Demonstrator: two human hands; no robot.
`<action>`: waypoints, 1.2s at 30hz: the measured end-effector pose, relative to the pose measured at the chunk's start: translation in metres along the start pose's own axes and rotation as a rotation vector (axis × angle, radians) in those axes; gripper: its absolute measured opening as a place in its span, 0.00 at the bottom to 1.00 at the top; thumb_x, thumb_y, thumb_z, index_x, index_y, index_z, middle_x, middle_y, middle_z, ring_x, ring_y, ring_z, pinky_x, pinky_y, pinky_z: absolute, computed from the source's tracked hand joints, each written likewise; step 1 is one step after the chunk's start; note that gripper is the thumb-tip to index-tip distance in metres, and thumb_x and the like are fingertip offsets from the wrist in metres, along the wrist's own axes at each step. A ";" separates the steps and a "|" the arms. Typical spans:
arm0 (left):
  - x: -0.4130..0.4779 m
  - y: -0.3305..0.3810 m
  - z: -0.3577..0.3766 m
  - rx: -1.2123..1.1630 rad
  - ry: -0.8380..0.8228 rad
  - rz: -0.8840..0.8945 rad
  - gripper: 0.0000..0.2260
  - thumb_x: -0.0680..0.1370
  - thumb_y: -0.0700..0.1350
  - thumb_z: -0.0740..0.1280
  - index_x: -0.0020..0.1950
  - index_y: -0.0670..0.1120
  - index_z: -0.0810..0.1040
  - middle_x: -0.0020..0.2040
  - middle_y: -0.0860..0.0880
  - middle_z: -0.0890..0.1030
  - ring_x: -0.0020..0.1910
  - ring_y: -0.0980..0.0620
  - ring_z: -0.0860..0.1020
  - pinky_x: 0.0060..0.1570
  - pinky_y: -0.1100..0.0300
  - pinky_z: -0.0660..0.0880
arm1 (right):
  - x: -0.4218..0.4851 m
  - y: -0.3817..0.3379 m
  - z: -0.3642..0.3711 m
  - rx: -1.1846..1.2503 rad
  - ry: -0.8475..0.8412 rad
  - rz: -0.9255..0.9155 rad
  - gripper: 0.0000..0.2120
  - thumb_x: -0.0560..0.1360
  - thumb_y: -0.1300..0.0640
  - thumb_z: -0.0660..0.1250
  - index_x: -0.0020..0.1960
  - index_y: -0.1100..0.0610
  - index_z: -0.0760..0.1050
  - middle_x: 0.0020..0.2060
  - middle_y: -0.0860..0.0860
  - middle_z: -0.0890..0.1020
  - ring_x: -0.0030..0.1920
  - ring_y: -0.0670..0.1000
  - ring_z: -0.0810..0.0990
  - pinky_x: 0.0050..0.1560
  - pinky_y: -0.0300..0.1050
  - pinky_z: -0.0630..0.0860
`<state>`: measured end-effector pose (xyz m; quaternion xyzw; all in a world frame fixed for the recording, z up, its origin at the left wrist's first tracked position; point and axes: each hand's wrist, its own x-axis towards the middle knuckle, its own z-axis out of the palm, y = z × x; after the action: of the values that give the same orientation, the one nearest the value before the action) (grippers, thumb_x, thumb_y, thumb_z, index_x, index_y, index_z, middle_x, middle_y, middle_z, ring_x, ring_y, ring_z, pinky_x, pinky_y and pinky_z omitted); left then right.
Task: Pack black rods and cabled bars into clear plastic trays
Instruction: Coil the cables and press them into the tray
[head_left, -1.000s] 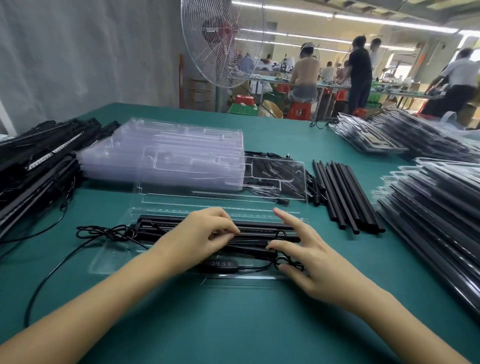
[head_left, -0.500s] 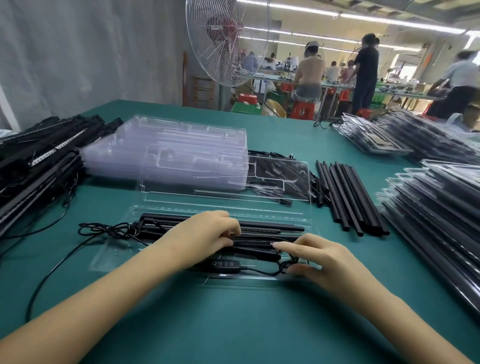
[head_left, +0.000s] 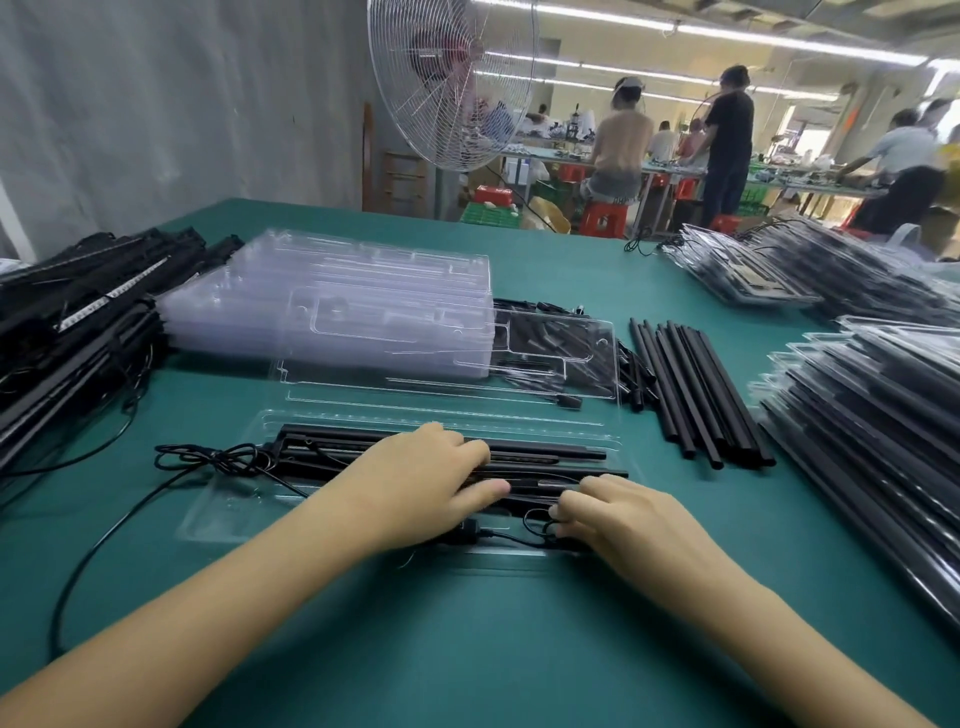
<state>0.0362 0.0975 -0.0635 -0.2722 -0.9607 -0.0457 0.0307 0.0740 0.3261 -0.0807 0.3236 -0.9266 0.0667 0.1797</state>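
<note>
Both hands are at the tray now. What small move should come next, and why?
Probably the right hand should press the cable loop down into the tray: it pinches that loop beside the controller, while the left hand holds the bars steady.

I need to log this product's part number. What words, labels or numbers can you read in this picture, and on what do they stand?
No text here can be read.
White strip on the black bars stacked at left: marks too small to read.
Cable controller by the left hand: mostly hidden, no legible label.
Red marks at the far back: blurred.
</note>
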 end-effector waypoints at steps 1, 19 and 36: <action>-0.001 0.005 0.001 0.045 0.002 -0.014 0.26 0.77 0.66 0.47 0.61 0.51 0.71 0.54 0.50 0.76 0.56 0.50 0.71 0.52 0.55 0.72 | 0.000 0.000 -0.001 0.071 -0.001 0.048 0.07 0.71 0.55 0.73 0.41 0.55 0.76 0.36 0.49 0.76 0.34 0.53 0.77 0.26 0.43 0.75; 0.020 0.060 0.009 0.134 -0.108 -0.397 0.38 0.70 0.72 0.60 0.67 0.45 0.63 0.62 0.39 0.68 0.59 0.41 0.69 0.55 0.46 0.75 | 0.009 0.014 -0.010 0.496 0.014 0.468 0.09 0.70 0.63 0.73 0.37 0.50 0.81 0.36 0.46 0.75 0.36 0.45 0.76 0.40 0.29 0.69; 0.020 0.064 0.015 0.149 -0.128 -0.380 0.34 0.73 0.68 0.59 0.66 0.43 0.63 0.62 0.38 0.67 0.59 0.38 0.70 0.57 0.44 0.74 | -0.001 0.026 -0.013 0.469 -0.156 0.375 0.07 0.69 0.54 0.75 0.42 0.45 0.78 0.40 0.41 0.82 0.48 0.36 0.72 0.47 0.27 0.66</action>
<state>0.0521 0.1632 -0.0721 -0.0854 -0.9954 0.0381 -0.0196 0.0624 0.3506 -0.0693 0.1839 -0.9405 0.2856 0.0132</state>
